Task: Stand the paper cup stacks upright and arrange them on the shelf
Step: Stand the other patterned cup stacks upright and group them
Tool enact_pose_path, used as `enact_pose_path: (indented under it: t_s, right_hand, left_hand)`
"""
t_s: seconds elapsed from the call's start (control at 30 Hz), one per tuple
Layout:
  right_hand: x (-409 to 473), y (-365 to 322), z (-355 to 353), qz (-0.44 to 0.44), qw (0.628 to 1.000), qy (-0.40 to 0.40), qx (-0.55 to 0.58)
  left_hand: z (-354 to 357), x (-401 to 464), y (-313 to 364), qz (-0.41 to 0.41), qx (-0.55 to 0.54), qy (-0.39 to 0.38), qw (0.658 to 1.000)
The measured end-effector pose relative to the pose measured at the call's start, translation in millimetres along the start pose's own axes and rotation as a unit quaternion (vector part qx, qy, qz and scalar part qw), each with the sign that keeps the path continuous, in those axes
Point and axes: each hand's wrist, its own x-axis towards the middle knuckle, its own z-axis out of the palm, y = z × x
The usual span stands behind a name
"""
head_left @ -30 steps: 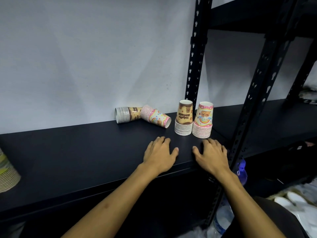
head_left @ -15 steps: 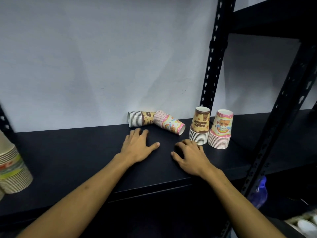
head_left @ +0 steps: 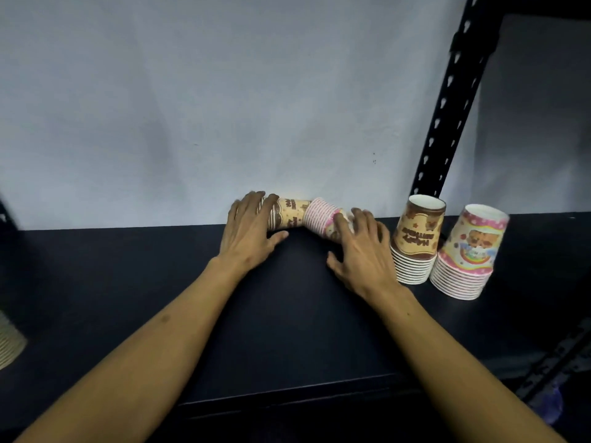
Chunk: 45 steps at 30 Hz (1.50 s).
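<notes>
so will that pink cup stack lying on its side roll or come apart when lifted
The pink stack lies on its round side, so it may roll. Loosely nested paper cups could slide apart if gripped at one end. The right hand sits over its open end.

A plain pale grey-white wall [head_left: 192,100] fills the upper part of the frame, unevenly lit, with a few small dark specks right of centre. A perforated black metal upright [head_left: 447,100] runs diagonally at upper right. The matte black shelf [head_left: 96,282] spans the lower half; its front edge appears at lower centre. Darker shadowed space lies at far right.
</notes>
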Motion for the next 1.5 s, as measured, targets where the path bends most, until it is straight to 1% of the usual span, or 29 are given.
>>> enact_pose_path:
  t_s: [0.1,0.2,0.3,0.4,0.5,0.57,0.63,0.73,0.83,0.93,1.03,1.1,1.17,1.23,1.37,1.5]
  right_hand:
    - [0,1,1,0.007,1.0,-0.011,0.01]
    - [2,1,0,-0.001,0.999,-0.021,0.033]
    - [3,2,1,-0.007,0.999,0.002,0.054]
    - [0,2,0,-0.012,0.999,0.02,0.049]
    - [-6,-1,-3,-0.026,0.996,0.001,0.09]
    - [-11,-2,-3,-0.028,0.99,-0.017,0.14]
    - [-16,-1,-4,-0.018,0.978,-0.024,0.204]
    - [-23,2,-7,0.011,0.946,-0.01,0.323]
    - [-28,5,-16,0.064,0.908,0.009,0.414]
    - [-30,3,-25,0.126,0.853,0.048,0.504]
    - [-31,-2,-28,0.184,0.786,0.076,0.585]
    - [-31,-6,-32,0.207,0.754,0.09,0.617]
    - [-30,-8,-39,0.209,0.73,0.103,0.642]
    - [-30,-8,-47,0.19,0.731,0.106,0.646]
    - [-31,-4,-58,0.135,0.754,0.108,0.634]
    - [-31,-3,-64,0.082,0.83,0.106,0.541]
  left_hand:
    - [-1,4,-5,0.005,-0.005,0.022,1.0]
    - [-7,3,-8,-0.009,-0.018,0.04,0.999]
    - [-15,1,-16,-0.039,-0.027,0.051,0.998]
    - [-24,-3,-22,-0.069,-0.04,0.066,0.995]
    - [-33,-10,-22,-0.118,-0.113,0.079,0.983]
    - [-38,-16,-19,-0.154,-0.177,0.083,0.969]
    - [-41,-23,-16,-0.175,-0.216,0.089,0.957]
    - [-46,-33,-12,-0.204,-0.264,0.098,0.938]
    - [-51,-43,-7,-0.222,-0.301,0.091,0.923]
    - [-55,-55,-1,-0.23,-0.315,0.069,0.918]
    - [-59,-64,4,-0.224,-0.321,0.051,0.919]
    - [-62,-68,7,-0.214,-0.329,0.037,0.919]
    - [-65,-71,8,-0.202,-0.339,0.018,0.919]
    - [-66,-73,10,-0.189,-0.348,-0.002,0.918]
    - [-66,-75,10,-0.164,-0.374,-0.041,0.912]
    - [-64,-74,10,-0.144,-0.391,-0.073,0.906]
